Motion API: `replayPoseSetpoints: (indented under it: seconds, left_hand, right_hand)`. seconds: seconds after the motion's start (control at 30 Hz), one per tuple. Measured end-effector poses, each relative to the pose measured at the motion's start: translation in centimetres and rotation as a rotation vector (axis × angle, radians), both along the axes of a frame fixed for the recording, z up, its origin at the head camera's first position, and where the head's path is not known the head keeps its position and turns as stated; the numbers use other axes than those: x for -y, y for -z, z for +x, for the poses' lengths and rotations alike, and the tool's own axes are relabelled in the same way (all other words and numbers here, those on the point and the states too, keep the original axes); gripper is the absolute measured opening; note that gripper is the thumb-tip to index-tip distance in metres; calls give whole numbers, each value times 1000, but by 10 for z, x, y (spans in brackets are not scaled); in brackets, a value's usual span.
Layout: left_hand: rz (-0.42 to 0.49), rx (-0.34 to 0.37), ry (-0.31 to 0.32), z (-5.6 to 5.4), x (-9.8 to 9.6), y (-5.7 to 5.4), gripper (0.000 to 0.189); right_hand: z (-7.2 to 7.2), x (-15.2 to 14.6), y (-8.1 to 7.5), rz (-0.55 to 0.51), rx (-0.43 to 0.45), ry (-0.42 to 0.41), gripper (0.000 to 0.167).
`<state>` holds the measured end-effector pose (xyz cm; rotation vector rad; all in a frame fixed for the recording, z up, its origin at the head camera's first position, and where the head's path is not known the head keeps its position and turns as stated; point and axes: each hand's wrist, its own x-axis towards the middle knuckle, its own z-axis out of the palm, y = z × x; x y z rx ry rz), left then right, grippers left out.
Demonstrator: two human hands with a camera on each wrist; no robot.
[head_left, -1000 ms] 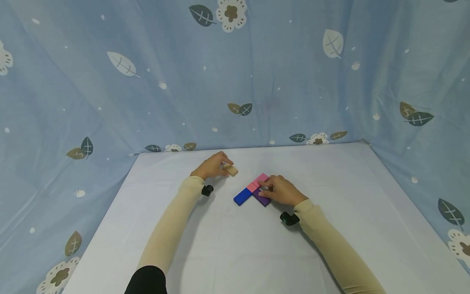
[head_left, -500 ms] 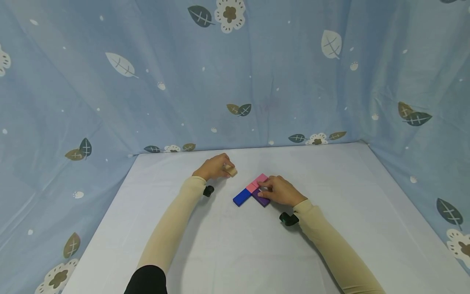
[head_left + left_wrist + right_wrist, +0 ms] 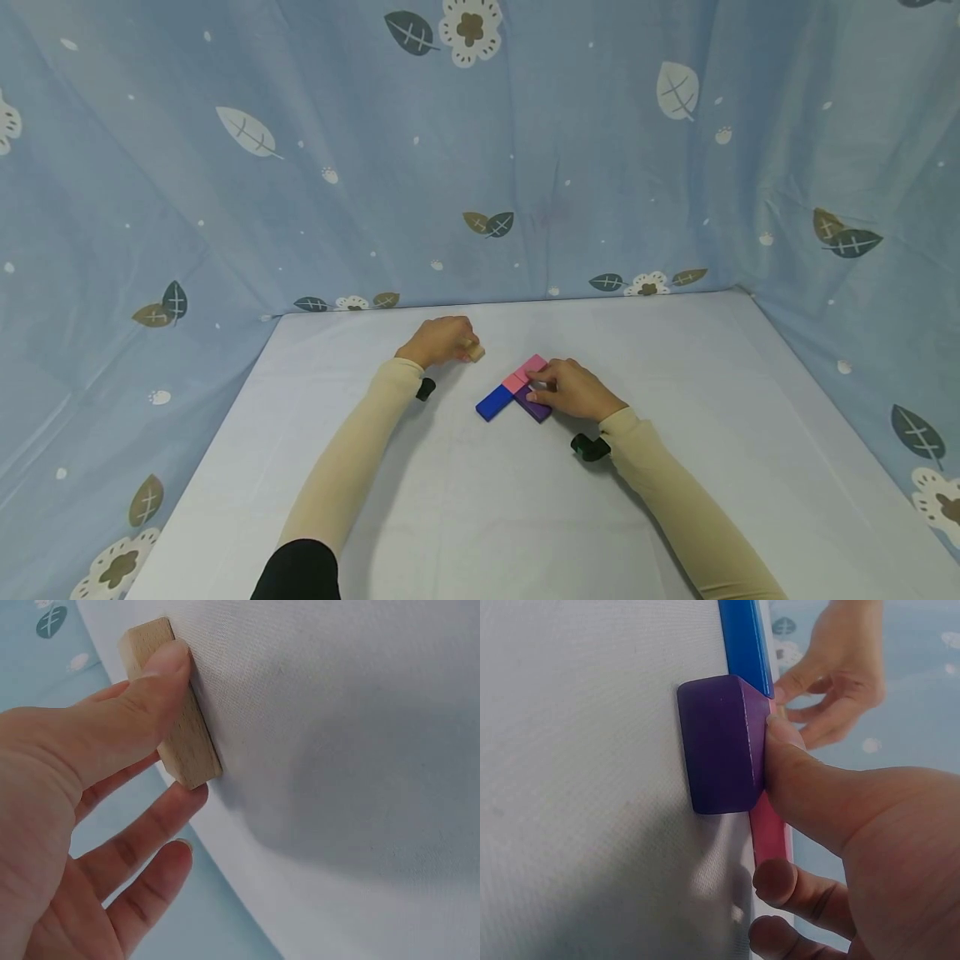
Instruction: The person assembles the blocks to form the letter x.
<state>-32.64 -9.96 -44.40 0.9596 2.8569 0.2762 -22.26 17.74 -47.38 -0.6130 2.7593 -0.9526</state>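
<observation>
My left hand (image 3: 441, 340) pinches a bare wooden block (image 3: 191, 746) between thumb and fingers, low over the far part of the table; the block's long side shows in the left wrist view. My right hand (image 3: 576, 388) has its thumb on a purple block (image 3: 716, 746), with the index finger reaching to the pink blocks (image 3: 533, 364) beside it; part of the purple block is hidden under the hand. A blue block (image 3: 495, 402) lies end to end with the pink ones in a slanted row, and the purple block branches off that row.
A white cloth covers the table (image 3: 480, 508). Behind it and at both sides hangs a blue curtain (image 3: 555, 150) with leaves and flowers. Dark wrist cameras, such as the right one (image 3: 590, 447), sit low at both wrists.
The left hand has shifted slightly right and nearer, turning the wooden block so that less of it shows. My right hand and the coloured blocks stay in place.
</observation>
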Motion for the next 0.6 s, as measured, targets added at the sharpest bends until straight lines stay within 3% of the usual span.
replayPoseSetpoints:
  seconds: [0.6]
  left_hand:
    - [12, 15, -2, 1, 1, 0, 36]
  right_hand:
    - [1, 1, 0, 3, 6, 14, 46]
